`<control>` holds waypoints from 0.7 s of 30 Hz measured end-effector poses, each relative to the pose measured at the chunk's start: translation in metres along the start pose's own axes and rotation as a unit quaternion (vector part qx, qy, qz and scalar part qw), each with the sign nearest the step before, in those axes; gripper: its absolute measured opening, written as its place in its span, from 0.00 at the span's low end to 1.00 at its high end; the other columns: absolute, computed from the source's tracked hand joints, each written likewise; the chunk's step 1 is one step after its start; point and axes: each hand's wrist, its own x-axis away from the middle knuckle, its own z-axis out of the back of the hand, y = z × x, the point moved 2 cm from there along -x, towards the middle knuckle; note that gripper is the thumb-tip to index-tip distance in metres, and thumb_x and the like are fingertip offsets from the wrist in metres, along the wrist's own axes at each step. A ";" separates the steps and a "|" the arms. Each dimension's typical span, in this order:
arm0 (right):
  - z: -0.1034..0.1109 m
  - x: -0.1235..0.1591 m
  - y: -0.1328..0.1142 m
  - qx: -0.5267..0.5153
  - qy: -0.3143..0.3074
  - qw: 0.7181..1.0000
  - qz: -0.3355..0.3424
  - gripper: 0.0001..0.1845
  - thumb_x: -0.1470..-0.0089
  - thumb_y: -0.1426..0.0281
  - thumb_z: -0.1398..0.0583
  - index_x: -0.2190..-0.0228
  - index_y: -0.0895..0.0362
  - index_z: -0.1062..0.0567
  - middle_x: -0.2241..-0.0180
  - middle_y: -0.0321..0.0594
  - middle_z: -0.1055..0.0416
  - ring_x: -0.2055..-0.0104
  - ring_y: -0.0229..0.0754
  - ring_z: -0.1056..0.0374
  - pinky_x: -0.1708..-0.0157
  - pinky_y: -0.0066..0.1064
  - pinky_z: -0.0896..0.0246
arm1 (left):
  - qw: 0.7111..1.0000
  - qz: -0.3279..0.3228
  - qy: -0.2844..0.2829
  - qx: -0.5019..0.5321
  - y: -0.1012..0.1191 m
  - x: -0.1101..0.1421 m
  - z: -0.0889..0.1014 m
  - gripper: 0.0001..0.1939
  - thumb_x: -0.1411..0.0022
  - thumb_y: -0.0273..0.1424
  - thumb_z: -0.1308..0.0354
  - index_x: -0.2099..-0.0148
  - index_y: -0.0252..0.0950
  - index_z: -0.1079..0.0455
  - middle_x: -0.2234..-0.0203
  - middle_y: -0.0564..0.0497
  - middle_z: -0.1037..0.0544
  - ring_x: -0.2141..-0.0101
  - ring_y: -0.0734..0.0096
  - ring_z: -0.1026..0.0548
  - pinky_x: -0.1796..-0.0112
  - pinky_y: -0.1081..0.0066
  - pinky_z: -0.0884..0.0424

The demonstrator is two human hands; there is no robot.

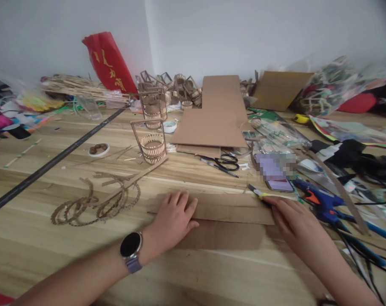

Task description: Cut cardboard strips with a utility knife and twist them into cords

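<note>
Fingers flat on cardboard strip, seemingly pressing.

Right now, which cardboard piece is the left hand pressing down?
The long flat strip nearest the camera, under the left hand. The big L-shaped sheet lies farther back, untouched; the right hand holds a knife at the strip's edge.

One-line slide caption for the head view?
Left hand flat on cardboard strip; right hand holds utility knife at its edge.

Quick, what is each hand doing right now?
Left hand: open, pressed flat on the brown cardboard strip.
Right hand: closed on a yellow-handled utility knife, its tip at the strip's far right edge.
</note>
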 end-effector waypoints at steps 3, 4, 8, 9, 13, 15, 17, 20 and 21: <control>0.003 -0.014 0.001 -0.029 -0.018 0.999 -0.001 0.17 0.36 0.66 0.51 0.58 0.54 0.23 0.60 0.46 0.21 0.58 0.50 0.25 0.57 0.45 0.29 | 0.999 0.001 -0.009 0.032 -0.006 -0.002 -0.004 0.31 0.31 0.48 0.49 0.34 0.34 0.40 0.38 0.34 0.35 0.39 0.43 0.37 0.44 0.46 0.36; 0.003 -0.018 -0.001 -0.028 -0.029 0.999 0.010 0.17 0.36 0.65 0.50 0.58 0.54 0.22 0.59 0.47 0.21 0.57 0.51 0.25 0.56 0.46 0.29 | 0.999 -0.003 -0.008 0.040 -0.007 -0.002 -0.006 0.31 0.30 0.48 0.50 0.34 0.34 0.41 0.38 0.34 0.35 0.39 0.43 0.37 0.43 0.46 0.37; -0.010 -0.025 -0.018 -0.046 -0.117 0.985 0.119 0.22 0.38 0.57 0.44 0.49 0.55 0.25 0.49 0.50 0.24 0.47 0.52 0.28 0.52 0.45 0.31 | 0.997 -0.013 0.001 0.071 -0.006 0.000 -0.009 0.28 0.29 0.44 0.51 0.35 0.33 0.39 0.38 0.34 0.35 0.40 0.44 0.36 0.43 0.46 0.38; -0.014 -0.024 -0.022 -0.049 -0.136 0.980 0.136 0.23 0.39 0.56 0.43 0.48 0.54 0.25 0.47 0.49 0.25 0.46 0.52 0.29 0.52 0.45 0.31 | 0.997 -0.014 0.003 0.078 -0.005 0.001 -0.008 0.27 0.29 0.43 0.50 0.36 0.32 0.38 0.38 0.33 0.35 0.40 0.44 0.36 0.43 0.46 0.38; -0.024 -0.017 -0.031 -0.019 -0.117 0.985 0.123 0.18 0.39 0.61 0.44 0.50 0.52 0.24 0.47 0.47 0.25 0.45 0.50 0.29 0.50 0.45 0.32 | 0.992 0.008 0.010 0.128 -0.002 -0.002 0.006 0.17 0.32 0.36 0.43 0.46 0.32 0.30 0.43 0.36 0.31 0.43 0.47 0.35 0.44 0.50 0.35; -0.022 -0.016 -0.036 -0.002 -0.078 0.992 0.103 0.19 0.38 0.62 0.45 0.49 0.53 0.25 0.46 0.49 0.26 0.46 0.51 0.29 0.51 0.46 0.33 | 0.985 0.030 -0.023 0.167 -0.003 -0.007 0.016 0.10 0.35 0.34 0.39 0.56 0.33 0.28 0.50 0.40 0.28 0.47 0.50 0.32 0.47 0.54 0.33; -0.015 -0.016 -0.041 -0.003 -0.049 0.996 0.078 0.20 0.37 0.61 0.46 0.48 0.54 0.26 0.45 0.50 0.27 0.47 0.51 0.29 0.52 0.46 0.32 | 0.975 0.046 -0.086 0.200 -0.005 -0.013 0.024 0.04 0.37 0.31 0.38 0.63 0.35 0.28 0.59 0.44 0.25 0.54 0.55 0.28 0.53 0.59 0.30; -0.003 -0.018 -0.047 -0.029 -0.020 0.998 0.045 0.19 0.36 0.59 0.48 0.50 0.54 0.25 0.47 0.51 0.26 0.50 0.51 0.27 0.52 0.46 0.32 | 0.968 0.053 -0.127 0.211 -0.007 -0.018 0.034 0.04 0.39 0.28 0.38 0.66 0.35 0.30 0.64 0.47 0.25 0.62 0.59 0.25 0.60 0.62 0.28; 0.000 -0.018 -0.049 -0.038 -0.012 0.998 0.038 0.19 0.35 0.60 0.48 0.52 0.55 0.24 0.48 0.51 0.26 0.50 0.51 0.27 0.52 0.46 0.32 | 0.970 0.055 -0.119 0.205 -0.008 -0.019 0.037 0.03 0.40 0.28 0.38 0.64 0.35 0.30 0.62 0.45 0.25 0.61 0.57 0.25 0.60 0.62 0.28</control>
